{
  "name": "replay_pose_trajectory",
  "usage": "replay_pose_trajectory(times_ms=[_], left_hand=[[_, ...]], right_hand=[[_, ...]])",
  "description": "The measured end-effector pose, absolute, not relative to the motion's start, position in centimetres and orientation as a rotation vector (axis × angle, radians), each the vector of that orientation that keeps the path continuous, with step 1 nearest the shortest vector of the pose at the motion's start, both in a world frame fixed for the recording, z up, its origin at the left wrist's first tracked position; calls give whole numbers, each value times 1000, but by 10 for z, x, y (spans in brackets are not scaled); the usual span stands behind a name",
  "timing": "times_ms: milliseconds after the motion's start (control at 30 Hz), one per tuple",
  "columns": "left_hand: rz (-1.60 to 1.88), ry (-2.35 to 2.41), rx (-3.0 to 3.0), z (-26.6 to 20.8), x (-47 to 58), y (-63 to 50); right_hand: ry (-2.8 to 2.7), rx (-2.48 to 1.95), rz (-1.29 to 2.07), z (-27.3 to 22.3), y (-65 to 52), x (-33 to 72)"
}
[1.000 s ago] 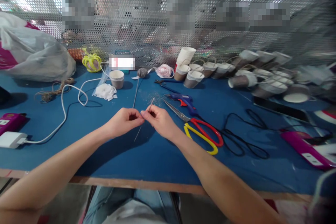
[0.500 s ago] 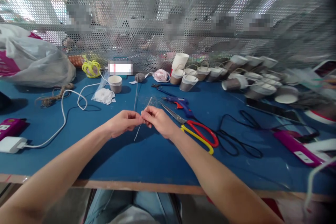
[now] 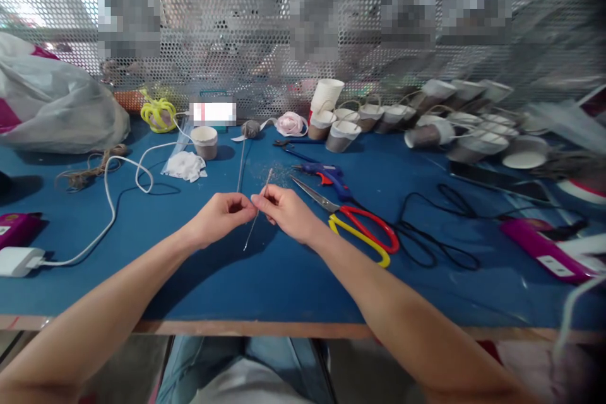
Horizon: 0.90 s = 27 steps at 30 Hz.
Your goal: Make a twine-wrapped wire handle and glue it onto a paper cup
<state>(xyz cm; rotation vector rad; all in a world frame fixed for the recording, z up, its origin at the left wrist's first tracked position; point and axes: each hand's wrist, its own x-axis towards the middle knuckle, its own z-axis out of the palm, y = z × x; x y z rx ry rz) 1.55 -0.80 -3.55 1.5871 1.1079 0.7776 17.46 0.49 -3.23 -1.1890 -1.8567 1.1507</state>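
L hand (image 3: 227,213): thumb + index tips pressed tog., small gap showing btwn the two digits further back; other fingers curled in under, mostly hidden. Tips sit right next to R fingertips, approx. mid-length of the thin stem (image 3: 249,237). Grey strand (image 3: 241,167) runs fairly straight from the yarn ball (image 3: 250,129) at the back down into L hand; it drops out of sight behind the index, so can't tell exactly where it sits btwn the fingers.

R hand (image 3: 283,207): thumb + index pinching the stem, no visible gap at the tips; remaining fingers bent underneath, partly hidden. Stem is slanted, upper end sticking up past R index, lower end hanging twd the person, both ends free. Both hands are above the blue tabletop (image 3: 213,293), approx. centered in front of the person.

Nearby, R side: scissors (image 3: 364,233) w/ red + yellow handles, lying next to R wrist, blades pointing up-left. Blue glue gun (image 3: 326,175) just beyond the blades, pliers (image 3: 296,150) behind that.

L side: cup (image 3: 205,142) upright beyond L hand, white pile (image 3: 185,166) in front of it, white cable (image 3: 112,202) looping further left.

Back R: group of cups w/ cord handles (image 3: 343,137), some upright, some tipped.
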Motion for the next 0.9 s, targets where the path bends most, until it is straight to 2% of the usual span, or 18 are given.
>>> replay_pose_trajectory(times_ms=[200,433,900], left_hand=[[803,1110,1468,-39,17,-9],[720,977,1197,-32,17,-10],[727,1056,1588,-32,12,-8]], right_hand=[[-1770,-1178,1177,-39,4,172],[-1659,-910,1533,-39,9,176],[-1921,-1154,1104,-33,7,176]])
